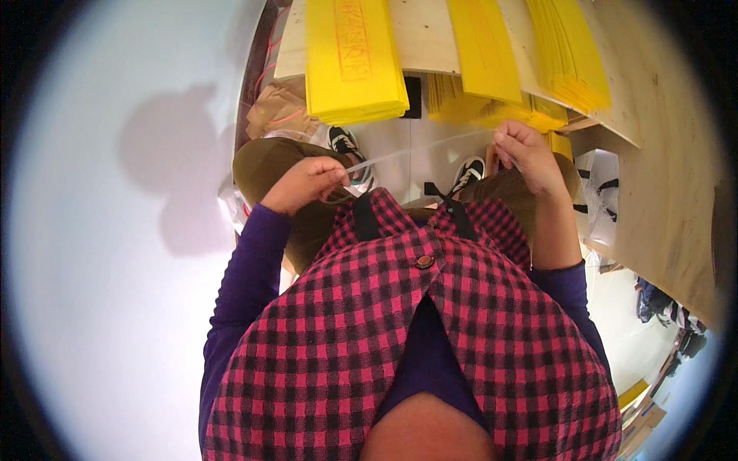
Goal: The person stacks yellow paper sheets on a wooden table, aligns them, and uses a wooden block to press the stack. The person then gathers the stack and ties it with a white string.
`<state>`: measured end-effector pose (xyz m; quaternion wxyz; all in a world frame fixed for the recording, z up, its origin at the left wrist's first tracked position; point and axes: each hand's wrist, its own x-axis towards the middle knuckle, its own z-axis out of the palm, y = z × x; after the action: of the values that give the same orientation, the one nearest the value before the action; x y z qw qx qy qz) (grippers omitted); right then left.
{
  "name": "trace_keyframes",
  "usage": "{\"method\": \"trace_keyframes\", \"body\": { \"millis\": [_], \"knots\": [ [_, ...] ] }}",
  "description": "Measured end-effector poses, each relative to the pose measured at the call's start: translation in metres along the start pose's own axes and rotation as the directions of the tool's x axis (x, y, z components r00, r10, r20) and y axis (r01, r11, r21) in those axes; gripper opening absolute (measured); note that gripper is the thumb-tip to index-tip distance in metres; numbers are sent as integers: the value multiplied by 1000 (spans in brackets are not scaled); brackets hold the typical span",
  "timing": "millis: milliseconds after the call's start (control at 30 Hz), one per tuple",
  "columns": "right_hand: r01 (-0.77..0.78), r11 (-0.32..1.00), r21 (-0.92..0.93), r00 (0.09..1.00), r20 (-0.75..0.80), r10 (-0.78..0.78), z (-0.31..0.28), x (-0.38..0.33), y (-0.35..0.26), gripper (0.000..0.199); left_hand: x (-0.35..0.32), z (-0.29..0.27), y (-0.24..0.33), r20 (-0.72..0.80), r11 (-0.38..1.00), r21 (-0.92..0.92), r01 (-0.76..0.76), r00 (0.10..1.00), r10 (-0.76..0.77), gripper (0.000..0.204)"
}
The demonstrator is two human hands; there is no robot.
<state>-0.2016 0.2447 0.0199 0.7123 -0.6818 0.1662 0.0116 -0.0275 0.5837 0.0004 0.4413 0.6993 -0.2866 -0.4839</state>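
A thin, whitish translucent strip (400, 152) is stretched between my hands, above my knees and short of the wooden table. My left hand (311, 184) pinches its left end, and a loose loop of it hangs below the fingers. At the other end, slightly higher, my right hand (529, 157) is closed on the strip. Ahead of the hands lies a stack of yellow flat pieces (357, 77) with red marking on top, overhanging the table edge. The right hand is nearest to a second yellow stack (486, 58), which also juts over the edge.
A third yellow stack (569, 54) lies farther right on the wooden table (427, 38). More yellow pieces (453, 96) sit beneath the tabletop. Crumpled brown paper (278, 111) is by my left knee. A white bag with black straps (600, 192) stands at the right. A pale wall (100, 230) rises on the left.
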Motion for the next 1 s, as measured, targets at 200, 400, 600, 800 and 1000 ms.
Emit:
{"method": "trace_keyframes", "body": {
  "millis": [200,400,600,800,1000],
  "knots": [
    [-181,950,-254,983,-86,165,2,35,68,21,56,-56,-61,52,956,213,202,975,-218,28],
    [-305,883,-355,952,-149,269,25,93,90,22,116,-134,-138,-235,820,513,252,961,-148,26],
    [-202,979,38,957,-206,205,63,137,75,18,123,-149,-104,-499,962,-261,80,842,-205,33],
    [-156,922,354,967,-138,217,81,166,57,21,109,-93,-26,-471,654,-723,-221,851,-233,36],
    [-159,916,370,952,-188,241,96,175,45,24,96,-65,29,-492,648,-715,-260,847,-203,46]
  ]
}}
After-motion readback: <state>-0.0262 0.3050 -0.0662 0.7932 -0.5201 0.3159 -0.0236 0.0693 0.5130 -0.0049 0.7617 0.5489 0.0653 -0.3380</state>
